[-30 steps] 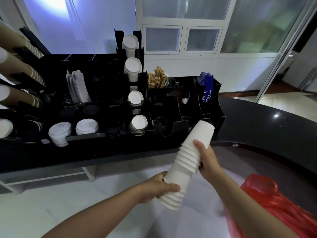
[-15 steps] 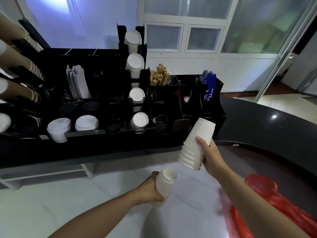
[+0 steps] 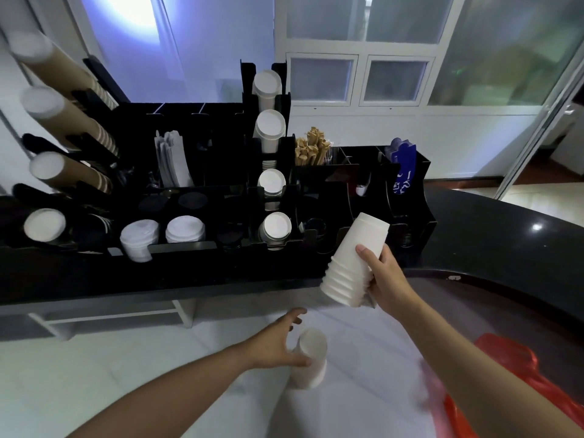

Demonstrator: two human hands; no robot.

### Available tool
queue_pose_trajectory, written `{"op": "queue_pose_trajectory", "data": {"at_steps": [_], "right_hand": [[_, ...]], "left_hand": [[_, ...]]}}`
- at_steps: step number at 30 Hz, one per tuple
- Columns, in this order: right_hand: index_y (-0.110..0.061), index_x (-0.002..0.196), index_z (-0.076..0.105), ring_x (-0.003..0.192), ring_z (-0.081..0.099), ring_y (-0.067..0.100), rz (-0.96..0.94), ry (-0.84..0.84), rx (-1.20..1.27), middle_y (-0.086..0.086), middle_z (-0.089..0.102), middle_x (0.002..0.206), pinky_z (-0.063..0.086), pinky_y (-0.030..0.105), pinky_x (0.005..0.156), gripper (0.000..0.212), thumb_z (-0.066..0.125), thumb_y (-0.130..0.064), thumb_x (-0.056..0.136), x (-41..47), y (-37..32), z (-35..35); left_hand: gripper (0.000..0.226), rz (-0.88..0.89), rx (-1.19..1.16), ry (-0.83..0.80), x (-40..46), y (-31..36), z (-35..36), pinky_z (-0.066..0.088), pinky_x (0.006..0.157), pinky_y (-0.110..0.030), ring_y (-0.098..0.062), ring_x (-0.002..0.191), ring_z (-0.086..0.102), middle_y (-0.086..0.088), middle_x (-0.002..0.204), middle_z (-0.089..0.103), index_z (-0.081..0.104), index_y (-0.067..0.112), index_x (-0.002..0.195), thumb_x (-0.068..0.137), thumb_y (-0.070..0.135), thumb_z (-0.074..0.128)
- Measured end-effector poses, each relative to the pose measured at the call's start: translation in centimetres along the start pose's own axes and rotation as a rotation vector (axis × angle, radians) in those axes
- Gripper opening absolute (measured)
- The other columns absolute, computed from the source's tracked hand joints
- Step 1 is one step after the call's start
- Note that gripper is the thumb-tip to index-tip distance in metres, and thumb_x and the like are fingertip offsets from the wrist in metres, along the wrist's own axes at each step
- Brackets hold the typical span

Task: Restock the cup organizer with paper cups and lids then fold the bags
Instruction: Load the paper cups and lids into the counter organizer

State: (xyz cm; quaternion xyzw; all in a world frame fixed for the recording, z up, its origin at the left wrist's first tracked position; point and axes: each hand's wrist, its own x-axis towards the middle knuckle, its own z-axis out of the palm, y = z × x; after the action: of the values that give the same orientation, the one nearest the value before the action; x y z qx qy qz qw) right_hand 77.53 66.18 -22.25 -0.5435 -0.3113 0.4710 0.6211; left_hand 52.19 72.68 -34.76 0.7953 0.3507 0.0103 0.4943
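Note:
My right hand [image 3: 384, 276] grips a nested stack of white paper cups [image 3: 354, 257], tilted with the bases up, just in front of the black cup organizer [image 3: 221, 263]. A shorter stack of white cups [image 3: 311, 358] stands on the white surface below. My left hand [image 3: 278, 343] is beside it with the fingers spread; only the thumb touches the cups. The organizer's middle column holds white cups [image 3: 270, 126] in several slots. Two piles of white lids [image 3: 185, 229] sit in its front row.
Long brown cup stacks [image 3: 63, 112] jut out of the rack at the left. Wooden stirrers [image 3: 311, 150] and a blue card [image 3: 403, 170] stand in the organizer's right bins. A red plastic bag [image 3: 521, 371] lies at the lower right, by the dark curved counter [image 3: 505, 241].
The single long stack was pulled apart into two. My left hand lowered the shorter part onto the white surface and loosened its fingers. My right hand kept the upper part near the organizer.

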Motion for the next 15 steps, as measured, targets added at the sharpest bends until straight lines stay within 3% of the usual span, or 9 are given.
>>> {"op": "queue_pose_trajectory", "data": {"at_steps": [3, 6, 10, 12, 15], "right_hand": [[-0.023, 0.134, 0.047, 0.110, 0.070, 0.027, -0.023, -0.032, -0.002, 0.007, 0.067, 0.125, 0.056, 0.053, 0.094, 0.055, 0.072, -0.040, 0.088, 0.5, -0.9, 1.5], [-0.025, 0.131, 0.050, 0.108, 0.070, 0.026, -0.067, -0.055, -0.015, 0.007, 0.069, 0.123, 0.058, 0.048, 0.091, 0.047, 0.070, -0.039, 0.090, 1.2, -2.9, 3.2], [-0.020, 0.130, 0.053, 0.106, 0.071, 0.025, -0.177, -0.119, -0.035, 0.007, 0.070, 0.119, 0.059, 0.039, 0.083, 0.047, 0.071, -0.030, 0.088, 2.7, -7.3, 5.6], [-0.018, 0.131, 0.054, 0.108, 0.070, 0.026, -0.223, -0.140, -0.089, 0.008, 0.070, 0.119, 0.059, 0.041, 0.084, 0.048, 0.072, -0.030, 0.089, 3.6, -9.5, 6.5], [-0.016, 0.131, 0.054, 0.110, 0.069, 0.029, -0.264, -0.157, -0.098, 0.010, 0.069, 0.122, 0.057, 0.050, 0.093, 0.045, 0.070, -0.030, 0.092, 4.9, -13.0, 7.7]], "left_hand": [[0.098, 0.067, 0.104, 0.058, -0.7, 1.9, -1.9, 0.039, 0.109, -0.024, -0.003, 0.135, 0.041, 0.015, 0.147, 0.040, 0.027, 0.037, 0.152, 0.074, 0.065, 0.078], [0.061, 0.182, 0.314, 0.224, -1.3, 4.3, -4.4, 0.042, 0.108, -0.028, -0.007, 0.124, 0.050, 0.010, 0.135, 0.051, 0.049, 0.025, 0.140, 0.090, 0.057, 0.063], [0.016, 0.620, 0.507, 0.558, -2.6, 7.5, -8.5, 0.053, 0.081, -0.033, -0.013, 0.090, 0.061, 0.004, 0.101, 0.064, 0.068, 0.014, 0.105, 0.094, 0.024, 0.060], [0.012, 0.815, 0.629, 0.697, -3.3, 9.2, -10.6, 0.052, 0.075, -0.030, -0.019, 0.082, 0.060, -0.001, 0.093, 0.065, 0.069, 0.008, 0.096, 0.092, 0.010, 0.058], [0.014, 0.917, 0.746, 0.853, -4.0, 11.5, -14.1, 0.048, 0.077, -0.026, -0.022, 0.082, 0.058, -0.006, 0.090, 0.063, 0.069, 0.004, 0.093, 0.093, 0.006, 0.055]]}}
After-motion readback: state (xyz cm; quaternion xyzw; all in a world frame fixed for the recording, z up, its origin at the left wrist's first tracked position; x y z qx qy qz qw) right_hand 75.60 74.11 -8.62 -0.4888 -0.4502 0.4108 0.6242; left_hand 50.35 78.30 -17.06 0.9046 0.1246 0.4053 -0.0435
